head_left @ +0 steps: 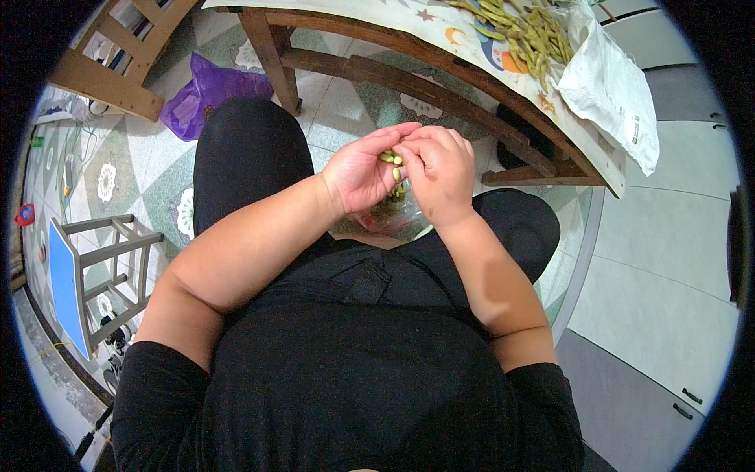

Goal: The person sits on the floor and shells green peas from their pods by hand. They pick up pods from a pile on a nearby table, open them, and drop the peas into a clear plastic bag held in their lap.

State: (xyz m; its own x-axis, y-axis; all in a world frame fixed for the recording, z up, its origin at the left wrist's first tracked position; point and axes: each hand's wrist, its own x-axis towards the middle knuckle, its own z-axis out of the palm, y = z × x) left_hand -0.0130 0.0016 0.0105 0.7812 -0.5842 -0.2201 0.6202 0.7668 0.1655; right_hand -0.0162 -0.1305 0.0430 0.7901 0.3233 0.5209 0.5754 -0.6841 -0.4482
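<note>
"Where were the green beans (396,159)?"

"In the left hand (354,171), cupped open, off the near edge of the table (354,12)."

"And the right hand (440,173)?"

"Its fingers bent in close against the left; whether they gripped a bean, I couldn't tell."

"Anything around them?"

"A clear bag (407,217) sat below the hands. Bean pods (536,38) lay toward the table's right end, beside a white bag (609,90)."

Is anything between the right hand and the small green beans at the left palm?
Nothing visible. The right hand has its fingertips right by the green beans at the cupped left hand; contact is unclear. The clear plastic bag sits below both hands, not between.
</note>
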